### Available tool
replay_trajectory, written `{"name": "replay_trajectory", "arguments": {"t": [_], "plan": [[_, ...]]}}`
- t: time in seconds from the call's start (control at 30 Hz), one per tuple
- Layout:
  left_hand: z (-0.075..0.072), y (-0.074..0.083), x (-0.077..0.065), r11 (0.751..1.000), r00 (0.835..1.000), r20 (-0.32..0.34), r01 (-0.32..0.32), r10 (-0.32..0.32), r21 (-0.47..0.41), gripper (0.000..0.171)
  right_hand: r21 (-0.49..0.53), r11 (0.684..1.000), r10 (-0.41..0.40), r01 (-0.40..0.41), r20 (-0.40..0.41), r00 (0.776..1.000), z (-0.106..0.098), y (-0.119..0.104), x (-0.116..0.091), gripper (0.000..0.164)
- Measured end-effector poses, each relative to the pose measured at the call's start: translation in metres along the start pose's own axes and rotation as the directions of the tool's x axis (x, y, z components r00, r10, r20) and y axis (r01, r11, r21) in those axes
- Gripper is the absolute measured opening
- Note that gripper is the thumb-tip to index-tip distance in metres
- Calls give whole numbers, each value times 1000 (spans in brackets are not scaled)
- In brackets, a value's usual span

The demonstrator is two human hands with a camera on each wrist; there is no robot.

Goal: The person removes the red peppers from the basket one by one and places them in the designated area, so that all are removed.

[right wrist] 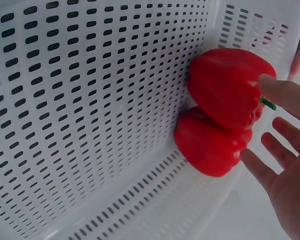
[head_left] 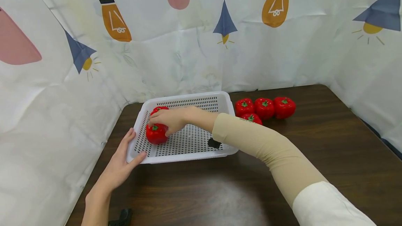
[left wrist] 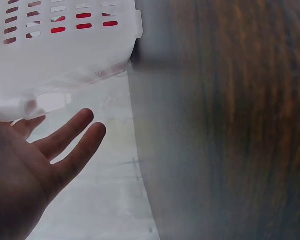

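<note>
A white perforated plastic basket (head_left: 194, 155) is on the dark wooden table. At its left end, two red bell peppers (head_left: 156, 135) with green stems lie side by side. My right hand (head_left: 171, 118) reaches in over them. In the right wrist view, its thumb is at the stemmed bell pepper (right wrist: 225, 87), and its spread fingers lie beside the other bell pepper (right wrist: 205, 145). My left hand (head_left: 120, 161) touches the basket's near left corner, thumb by the front rim and fingers along the left side. In the left wrist view several fingers (left wrist: 72, 135) stretch out straight.
Several red bell peppers (head_left: 264, 108) are grouped on the table just right of the basket. A black patch (head_left: 214, 143) shows at the basket's near right. A dark object (head_left: 122, 218) sits near the front edge. Patterned white cloth (head_left: 188, 62) hangs behind the table.
</note>
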State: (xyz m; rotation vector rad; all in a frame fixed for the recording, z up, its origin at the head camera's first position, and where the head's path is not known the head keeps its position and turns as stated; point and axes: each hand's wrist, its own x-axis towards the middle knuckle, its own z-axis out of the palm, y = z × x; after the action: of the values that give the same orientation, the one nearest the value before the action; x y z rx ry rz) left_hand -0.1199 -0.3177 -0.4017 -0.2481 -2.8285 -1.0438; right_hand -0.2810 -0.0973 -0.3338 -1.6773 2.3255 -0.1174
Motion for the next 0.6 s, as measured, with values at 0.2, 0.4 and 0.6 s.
{"name": "replay_trajectory", "arguments": {"t": [0.2,0.4,0.6], "plan": [[0,0,0,1000,1000,-1,-6,6,-4,91,18,1000,26,-26,19,999,3,0,5,80],[0,1,-1,1000,1000,-8,-13,13,-2,91,1,1000,31,-31,17,999,4,-1,6,88],[-1,1,-1,1000,1000,-7,-6,6,1,91,1,999,34,-34,37,999,6,0,8,88]]}}
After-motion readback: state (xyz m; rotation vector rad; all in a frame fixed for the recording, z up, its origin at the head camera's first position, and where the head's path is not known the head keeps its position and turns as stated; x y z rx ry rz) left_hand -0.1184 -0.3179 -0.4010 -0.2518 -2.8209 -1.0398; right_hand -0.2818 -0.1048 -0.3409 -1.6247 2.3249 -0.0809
